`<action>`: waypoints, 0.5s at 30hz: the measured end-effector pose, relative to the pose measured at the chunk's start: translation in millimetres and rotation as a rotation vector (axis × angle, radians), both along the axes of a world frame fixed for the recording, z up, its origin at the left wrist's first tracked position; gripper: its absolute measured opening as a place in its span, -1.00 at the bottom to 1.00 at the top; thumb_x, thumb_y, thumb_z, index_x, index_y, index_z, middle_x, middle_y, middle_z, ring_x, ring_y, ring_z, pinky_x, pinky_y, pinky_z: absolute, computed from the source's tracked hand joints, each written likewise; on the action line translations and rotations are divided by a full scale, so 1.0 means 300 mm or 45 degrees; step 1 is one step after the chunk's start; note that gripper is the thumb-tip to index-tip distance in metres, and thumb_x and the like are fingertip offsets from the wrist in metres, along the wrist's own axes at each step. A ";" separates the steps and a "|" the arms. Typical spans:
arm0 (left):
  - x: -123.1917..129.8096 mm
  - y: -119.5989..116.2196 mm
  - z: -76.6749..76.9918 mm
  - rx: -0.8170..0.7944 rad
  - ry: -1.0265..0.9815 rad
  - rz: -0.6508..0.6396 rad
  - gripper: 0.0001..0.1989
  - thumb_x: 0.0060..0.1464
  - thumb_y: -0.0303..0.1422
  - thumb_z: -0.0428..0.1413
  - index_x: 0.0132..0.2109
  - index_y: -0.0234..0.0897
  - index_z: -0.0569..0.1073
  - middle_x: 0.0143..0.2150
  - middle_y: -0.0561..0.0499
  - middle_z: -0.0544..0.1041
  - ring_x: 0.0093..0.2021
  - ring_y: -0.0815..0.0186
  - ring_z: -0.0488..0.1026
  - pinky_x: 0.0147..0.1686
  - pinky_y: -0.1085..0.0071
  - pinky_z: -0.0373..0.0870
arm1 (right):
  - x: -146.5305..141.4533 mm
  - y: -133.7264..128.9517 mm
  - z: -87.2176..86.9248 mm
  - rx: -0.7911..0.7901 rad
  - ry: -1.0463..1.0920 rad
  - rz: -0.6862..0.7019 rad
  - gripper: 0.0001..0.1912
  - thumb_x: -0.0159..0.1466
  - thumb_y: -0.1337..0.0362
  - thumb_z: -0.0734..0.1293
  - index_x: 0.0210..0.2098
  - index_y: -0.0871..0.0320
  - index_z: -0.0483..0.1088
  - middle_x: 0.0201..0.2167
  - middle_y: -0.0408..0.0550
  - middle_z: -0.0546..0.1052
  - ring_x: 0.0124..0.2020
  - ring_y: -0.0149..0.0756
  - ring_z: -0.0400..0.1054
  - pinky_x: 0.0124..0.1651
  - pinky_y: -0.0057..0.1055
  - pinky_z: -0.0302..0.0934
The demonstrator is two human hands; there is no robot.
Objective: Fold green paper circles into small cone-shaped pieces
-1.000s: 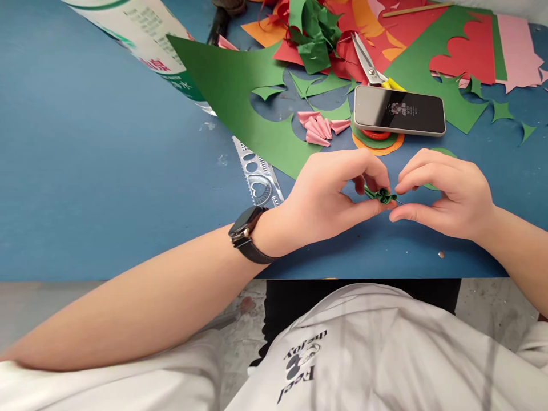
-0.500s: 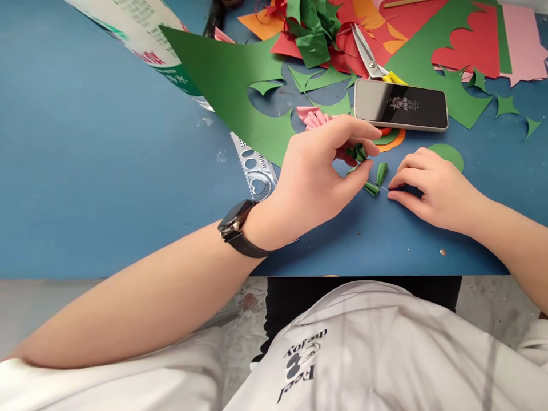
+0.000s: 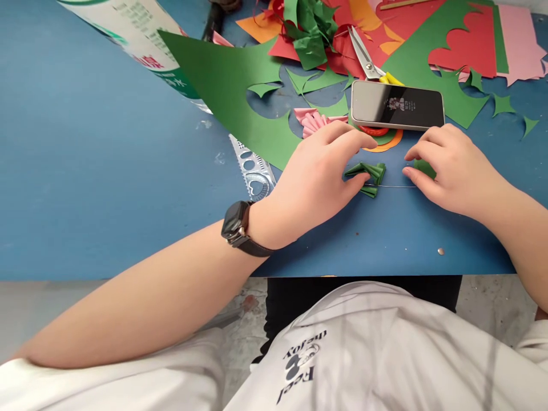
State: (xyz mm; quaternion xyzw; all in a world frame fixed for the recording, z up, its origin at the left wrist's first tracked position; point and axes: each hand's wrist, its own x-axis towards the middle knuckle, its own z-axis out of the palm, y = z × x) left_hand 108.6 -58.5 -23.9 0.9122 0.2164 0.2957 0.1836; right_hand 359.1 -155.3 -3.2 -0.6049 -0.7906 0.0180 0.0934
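2 hands (image 3: 317,177) (image 3: 454,171) spread, green paper cones (image 3: 375,173) beside the left, thin wire (image 3: 396,186) between

The green cones (image 3: 378,173) are matt paper, the phone screen (image 3: 398,105) glossy, the scissor blades (image 3: 362,51) shiny metal, the ruler (image 3: 259,171) clear plastic, the table (image 3: 107,171) smooth.

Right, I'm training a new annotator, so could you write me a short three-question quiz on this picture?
1. True or false: the phone lies with its screen facing down.
2. What colour is the rolled paper nearest the left hand's thumb? A: red; B: green; C: pink.
3. Fill the gap: the person's black watch is on the ____ wrist.

Key: 1. False, the screen faces up. 2. B. 3. Left.
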 end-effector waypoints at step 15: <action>0.010 -0.027 0.017 -0.044 0.060 0.041 -0.77 0.21 -0.46 0.11 -0.04 -0.24 0.59 -0.04 -0.15 0.64 -0.05 0.02 0.60 0.01 0.08 0.56 | -0.022 -0.007 -0.011 -0.026 -0.135 -0.213 -0.60 0.46 0.29 0.30 0.13 0.48 0.53 0.10 0.46 0.52 0.12 0.30 0.42 0.24 0.21 0.40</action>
